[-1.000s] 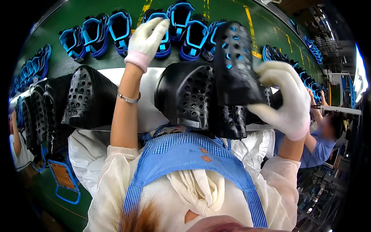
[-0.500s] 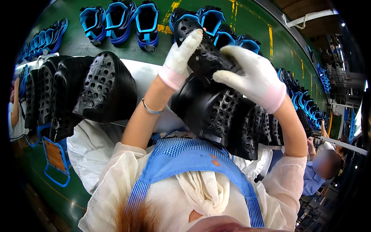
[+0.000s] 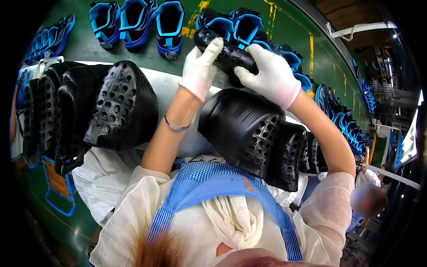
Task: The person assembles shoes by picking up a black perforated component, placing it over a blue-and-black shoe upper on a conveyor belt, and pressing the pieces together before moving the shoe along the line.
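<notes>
Both my hands wear white knit gloves with pink cuffs. Between them is a black plastic shoe insert [image 3: 230, 58], sole-shaped and dotted with round holes. My left hand [image 3: 200, 67] is closed on its left part, thumb on top. The right end sits between the thumb and fingers of my right hand [image 3: 270, 76]. Just beyond the insert stand black sports shoes with bright blue collars [image 3: 247, 26]; its far end overlaps one of them from this view. Nearer to me lies a nested stack of the same black inserts [image 3: 238, 122], below my right hand.
Another stack of black inserts [image 3: 122, 104] stands on the white tabletop [image 3: 171, 80] at left. Past it runs a green surface [image 3: 147, 58] with rows of blue-black shoes [image 3: 169, 26]. A blue-framed stool [image 3: 60, 187] is at lower left. Another person [image 3: 367, 200] sits at right.
The insert has moved away from me and slightly left, off the near stack and closer to the shoes, and now lies flatter. My right hand has shifted left with it.
</notes>
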`<state>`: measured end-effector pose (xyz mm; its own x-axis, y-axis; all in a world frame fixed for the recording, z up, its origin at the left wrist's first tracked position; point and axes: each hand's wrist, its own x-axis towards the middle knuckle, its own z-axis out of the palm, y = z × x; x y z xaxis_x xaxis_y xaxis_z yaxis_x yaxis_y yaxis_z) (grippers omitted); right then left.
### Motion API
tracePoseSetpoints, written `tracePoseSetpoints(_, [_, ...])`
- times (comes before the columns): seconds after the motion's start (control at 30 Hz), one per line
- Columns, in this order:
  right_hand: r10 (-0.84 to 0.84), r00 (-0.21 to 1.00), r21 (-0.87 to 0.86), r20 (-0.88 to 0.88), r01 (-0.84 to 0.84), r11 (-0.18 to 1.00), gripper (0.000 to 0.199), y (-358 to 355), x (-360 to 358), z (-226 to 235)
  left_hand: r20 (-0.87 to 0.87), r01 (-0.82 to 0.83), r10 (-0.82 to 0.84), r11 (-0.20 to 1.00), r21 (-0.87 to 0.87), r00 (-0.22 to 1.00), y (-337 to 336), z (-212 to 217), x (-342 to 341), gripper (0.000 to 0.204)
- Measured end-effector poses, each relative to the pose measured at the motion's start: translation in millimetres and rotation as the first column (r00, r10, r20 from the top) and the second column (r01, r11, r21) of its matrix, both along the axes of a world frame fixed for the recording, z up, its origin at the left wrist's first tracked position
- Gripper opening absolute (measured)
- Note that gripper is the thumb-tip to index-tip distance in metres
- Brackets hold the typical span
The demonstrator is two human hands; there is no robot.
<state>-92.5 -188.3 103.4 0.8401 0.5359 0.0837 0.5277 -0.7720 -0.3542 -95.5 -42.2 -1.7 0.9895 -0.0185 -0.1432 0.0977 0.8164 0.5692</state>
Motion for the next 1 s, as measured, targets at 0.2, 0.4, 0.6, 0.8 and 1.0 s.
tracePoseSetpoints(0.2, [-0.051, 0.990, -0.127, -0.129, 0.034, 0.991, 0.038, -4.3, 24.9, 6.6, -0.114, 0.167, -0.124, 0.645, 0.745, 0.986, 24.4, -0.3, 2.7, 0.047])
tracePoseSetpoints(0.4, [-0.244, 0.862, -0.296, -0.444, 0.116, 0.948, 0.044, 7.1, 75.3, 18.3, 0.331, -0.346, -0.179, -0.060, 0.936, 0.926, 7.6, -45.9, 12.7, 0.028])
tracePoseSetpoints(0.6, [-0.092, 0.987, -0.574, -0.130, 0.000, 0.819, 0.044, 46.1, 105.4, -17.7, 0.214, -0.240, -0.145, -0.196, 0.951, 0.966, -4.4, -35.1, 24.9, 0.024])
tracePoseSetpoints(0.8, [-0.192, 0.975, -0.487, -0.113, 0.114, 0.866, 0.023, 77.0, 126.9, -94.2, -0.156, 0.077, -0.211, -0.338, 0.938, 0.965, -2.3, -25.9, 36.7, 0.029])
tracePoseSetpoints(1.0, [-0.104, 0.976, -0.613, -0.189, -0.035, 0.790, 0.019, 88.0, 146.0, -110.5, -0.502, 0.325, -0.295, -0.486, 0.812, 0.813, 5.0, -6.0, 64.0, 0.039])
